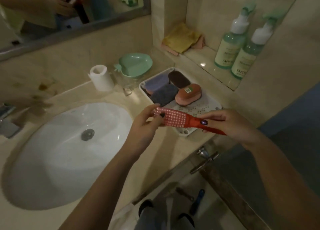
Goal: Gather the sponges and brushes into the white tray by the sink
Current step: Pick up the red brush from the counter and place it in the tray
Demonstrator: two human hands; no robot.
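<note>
Both forearms were seen reaching up from the lower edge of the view, and between them a red brush point(180, 119) was held just above the near end of the white tray point(217, 106). The left hand point(145, 125) was closed lightly round the bristle head, fingertips pinching its far end, bristles turned upward; the right hand point(223, 121) was shut around the handle, whose tip jutted out below the palm. The grip of each hand was thus occupied by the same brush — neither was free.

The brush's long axis was laid roughly left to right, slanting down toward the right, across the tray's near corner. The tray itself lay just beyond the hands on the desk point(173, 148), to the right of the sink point(52, 160). Its far half was already filled by four sponges point(187, 94) packed side by side, while the perforated near half was left bare. The coming move was judged to be a short lowering forward into that bare part, with the brush perhaps turned to run along the tray. The right hand was the nearer to it.
</note>
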